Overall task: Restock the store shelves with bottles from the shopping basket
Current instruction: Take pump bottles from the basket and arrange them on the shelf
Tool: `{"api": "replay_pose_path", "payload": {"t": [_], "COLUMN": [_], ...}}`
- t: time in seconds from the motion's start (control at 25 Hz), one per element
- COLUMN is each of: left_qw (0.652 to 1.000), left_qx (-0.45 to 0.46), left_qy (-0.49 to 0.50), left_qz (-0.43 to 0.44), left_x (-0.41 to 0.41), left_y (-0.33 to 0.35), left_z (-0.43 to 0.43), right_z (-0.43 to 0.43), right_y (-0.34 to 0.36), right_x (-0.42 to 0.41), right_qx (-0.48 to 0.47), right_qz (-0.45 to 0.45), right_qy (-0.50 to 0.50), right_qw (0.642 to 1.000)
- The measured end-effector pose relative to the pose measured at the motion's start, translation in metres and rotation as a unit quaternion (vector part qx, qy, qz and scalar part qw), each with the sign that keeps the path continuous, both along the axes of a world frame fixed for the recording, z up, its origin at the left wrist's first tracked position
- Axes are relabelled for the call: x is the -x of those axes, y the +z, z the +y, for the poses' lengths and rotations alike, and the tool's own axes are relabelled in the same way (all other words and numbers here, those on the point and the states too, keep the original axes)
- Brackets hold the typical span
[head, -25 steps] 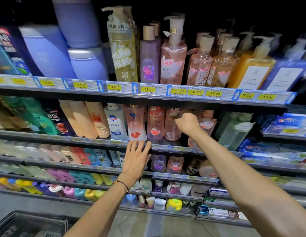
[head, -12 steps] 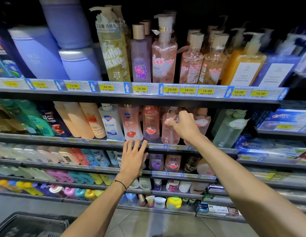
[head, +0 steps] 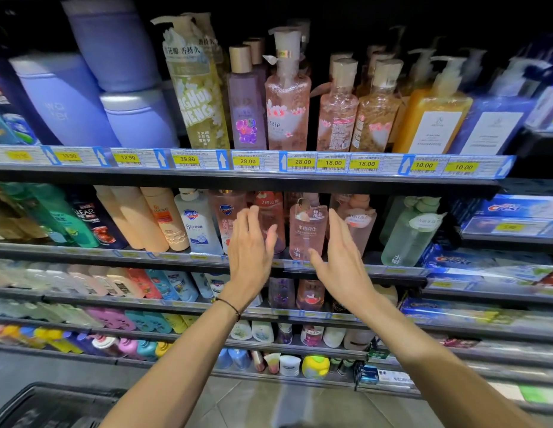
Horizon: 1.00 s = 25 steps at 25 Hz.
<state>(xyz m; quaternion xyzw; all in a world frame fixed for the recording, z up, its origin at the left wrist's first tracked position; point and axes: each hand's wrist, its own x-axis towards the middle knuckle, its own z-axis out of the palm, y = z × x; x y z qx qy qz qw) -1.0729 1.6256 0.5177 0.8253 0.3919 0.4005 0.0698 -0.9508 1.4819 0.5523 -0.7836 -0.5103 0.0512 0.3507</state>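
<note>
1. Pink bottle (head: pixel 307 231) stands upright at the front edge of the second shelf (head: pixel 114 253), between my two hands, in a row of similar pink bottles.
2. My left hand (head: pixel 252 253) is raised in front of the shelf, palm turned right, fingers (head: pixel 247 222) straight and close together, holding nothing. It overlaps the bottles just left of the pink one; I cannot tell whether it touches them.
3. My right hand (head: pixel 341 257) mirrors it, palm turned left, fingers spread flat and empty, just right of the pink bottle.
4. Both forearms reach up and forward from the lower edge of the view, a thin dark band on my left wrist.
5. To do this step well, I judge I should press gently inward from both sides, squaring the bottle so its label faces out and it sits level with its neighbours, without tipping the ones behind.
6. Dark basket (head: pixel 37 406) sits low at the left corner, well apart from my hands; its contents are not visible.
</note>
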Motion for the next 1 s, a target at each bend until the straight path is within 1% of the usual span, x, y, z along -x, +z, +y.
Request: {"api": "replay_pose_path", "payload": {"t": [0.08, 0.16, 0.32, 0.52, 0.6, 0.72, 0.88, 1.0], "left_qw": [1.000, 0.998, 0.985, 0.973, 0.973, 0.980, 0.987, 0.992], "left_qx": [0.003, 0.025, 0.116, 0.139, 0.150, 0.146, 0.127, 0.103], "left_qy": [0.029, 0.055, 0.088, 0.107, 0.100, 0.079, 0.069, 0.066], "left_qz": [-0.003, 0.024, 0.090, 0.152, 0.147, 0.109, 0.072, 0.042], "left_x": [-0.016, -0.029, -0.042, -0.052, -0.052, -0.048, -0.036, -0.029], "left_y": [0.016, 0.027, 0.042, 0.050, 0.051, 0.049, 0.042, 0.037], "left_z": [-0.001, -0.002, -0.003, 0.000, 0.001, 0.001, -0.005, -0.009], "right_z": [-0.010, -0.020, -0.033, -0.042, -0.043, -0.045, -0.046, -0.045], "right_y": [-0.014, -0.025, -0.034, -0.028, -0.025, -0.021, -0.014, -0.004], "right_x": [-0.001, -0.004, -0.012, -0.022, -0.026, -0.030, -0.032, -0.030], "right_qx": [-0.013, -0.012, 0.000, 0.045, 0.067, 0.079, 0.085, 0.063], "right_qz": [-0.008, -0.022, -0.087, -0.210, -0.244, -0.265, -0.271, -0.267], "right_qy": [0.003, 0.004, -0.012, -0.057, -0.074, -0.085, -0.091, -0.097], "right_qw": [1.000, 1.000, 0.996, 0.975, 0.965, 0.957, 0.955, 0.957]}}
